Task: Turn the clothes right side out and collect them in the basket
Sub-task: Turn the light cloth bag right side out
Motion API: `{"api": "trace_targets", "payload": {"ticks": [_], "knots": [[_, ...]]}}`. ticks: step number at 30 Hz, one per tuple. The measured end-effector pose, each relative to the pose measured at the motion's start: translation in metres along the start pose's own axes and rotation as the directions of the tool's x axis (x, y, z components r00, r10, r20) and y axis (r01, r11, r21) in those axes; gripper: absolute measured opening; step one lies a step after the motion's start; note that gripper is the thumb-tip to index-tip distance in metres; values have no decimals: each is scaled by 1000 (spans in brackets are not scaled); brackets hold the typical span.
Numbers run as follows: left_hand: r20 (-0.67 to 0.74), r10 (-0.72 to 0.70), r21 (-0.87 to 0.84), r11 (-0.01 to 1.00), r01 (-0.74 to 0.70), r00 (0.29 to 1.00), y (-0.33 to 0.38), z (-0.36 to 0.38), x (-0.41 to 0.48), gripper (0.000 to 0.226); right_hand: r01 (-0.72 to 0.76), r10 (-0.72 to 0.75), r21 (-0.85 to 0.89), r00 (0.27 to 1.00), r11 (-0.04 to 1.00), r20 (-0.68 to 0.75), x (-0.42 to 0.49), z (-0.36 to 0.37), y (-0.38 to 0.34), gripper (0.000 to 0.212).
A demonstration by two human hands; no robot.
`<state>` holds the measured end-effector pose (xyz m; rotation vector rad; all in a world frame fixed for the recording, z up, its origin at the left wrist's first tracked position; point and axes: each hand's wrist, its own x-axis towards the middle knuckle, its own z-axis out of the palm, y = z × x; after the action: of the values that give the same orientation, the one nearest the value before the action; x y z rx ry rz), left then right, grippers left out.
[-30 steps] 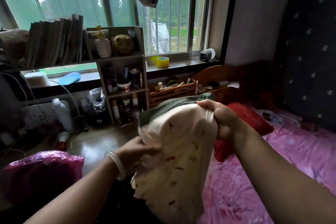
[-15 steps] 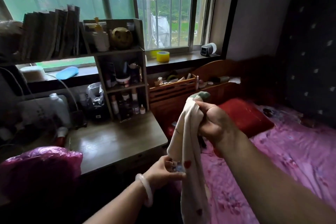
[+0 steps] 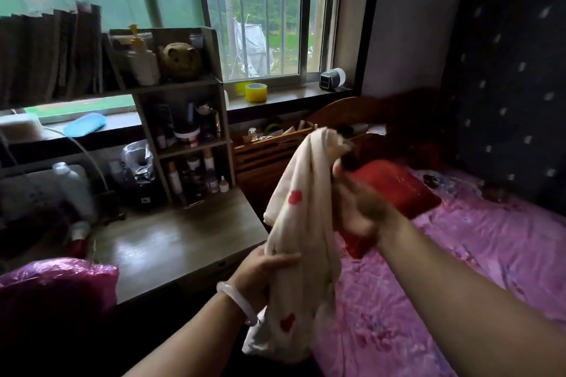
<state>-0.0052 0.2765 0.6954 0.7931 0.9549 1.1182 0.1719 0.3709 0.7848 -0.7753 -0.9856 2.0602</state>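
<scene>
A cream garment with red spots (image 3: 301, 223) hangs in the air between the desk and the bed. My right hand (image 3: 361, 202), blurred by motion, grips its upper end at chest height. My left hand (image 3: 260, 272), with a pale bangle on the wrist, holds the cloth lower down, fingers curled round its left edge. The lower part of the garment dangles below my left hand. No basket is in view.
A wooden desk (image 3: 171, 242) with a shelf unit of bottles (image 3: 190, 144) stands to the left. A shiny pink bag (image 3: 55, 281) lies at the lower left. The bed with a pink floral sheet (image 3: 459, 269) and a red pillow (image 3: 395, 190) fills the right.
The garment went from a spread cream inside face to a narrow hanging strip with red spots showing. My left hand dropped lower on the cloth; my right hand kept the top end.
</scene>
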Motion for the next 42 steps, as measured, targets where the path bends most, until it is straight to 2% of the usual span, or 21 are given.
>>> {"api": "trace_targets", "payload": {"ticks": [2,3,4,7,11,15,17,19,21,23,24,25,28,31,33,35,37,38,39,41,42], "knots": [[33,15,-98,995,-12,999,13,-3,1,48,-210,208,-75,978,975,-23,-3,-21,43,40],[53,19,-127,992,-13,998,19,-3,0,46,-264,265,-111,964,958,0,-6,-28,60,31],[54,22,-142,990,-14,998,20,-8,1,45,-277,282,-132,959,952,18,-8,-29,71,36],[-50,15,-68,998,-18,999,18,-22,4,41,-191,191,16,981,981,-14,-5,-30,81,56],[-314,-38,-24,999,32,949,10,-43,4,18,-62,73,113,993,992,-92,0,-32,81,13],[-479,-40,-28,999,30,877,3,-66,2,10,-141,143,22,978,990,-149,0,-39,92,4],[-553,-51,-80,997,9,832,3,-80,0,17,-241,233,-18,954,970,-189,-3,-43,92,12],[-575,-70,-181,983,-43,815,5,-94,-3,17,-287,281,2,936,958,-211,-3,-51,90,48],[-517,-38,-163,985,-55,855,3,-103,-11,36,-269,283,97,942,958,-181,-2,-54,87,67],[-428,-59,-17,998,57,902,-9,-104,-21,95,-229,252,163,958,960,-137,0,-49,86,61],[-388,-87,66,990,122,918,-14,-101,-26,112,-219,236,151,966,964,-108,0,-44,88,62],[-345,-91,115,984,138,934,-18,-97,-29,114,-201,214,128,971,971,-104,1,-41,89,61],[-409,7,54,998,16,913,-9,-97,-28,76,-164,161,-11,975,986,-155,5,-36,84,59],[-545,79,-63,989,-134,835,10,-104,-25,31,-180,104,-174,921,968,-375,11,-40,75,75],[-556,126,22,990,-137,822,17,-104,-25,16,-167,25,-265,885,950,-466,15,-46,76,87],[-495,195,198,974,-109,847,19,-102,-25,11,-133,-31,-384,920,914,-392,13,-42,79,81],[-388,267,484,874,-52,882,20,-106,-23,32,-125,-10,-503,966,855,-257,9,-37,83,70],[-315,300,694,720,3,900,21,-110,-21,51,-127,-1,-578,976,806,-216,8,-36,85,67],[-229,304,873,485,57,925,20,-117,-20,68,-125,-26,-697,979,707,-202,8,-35,88,65],[-113,228,992,87,95,967,15,-127,-20,72,-126,-172,-943,967,308,-185,11,-36,91,57],[-121,185,992,-4,124,975,12,-131,-21,61,-137,-226,-984,961,112,-159,12,-38,92,50]]}}
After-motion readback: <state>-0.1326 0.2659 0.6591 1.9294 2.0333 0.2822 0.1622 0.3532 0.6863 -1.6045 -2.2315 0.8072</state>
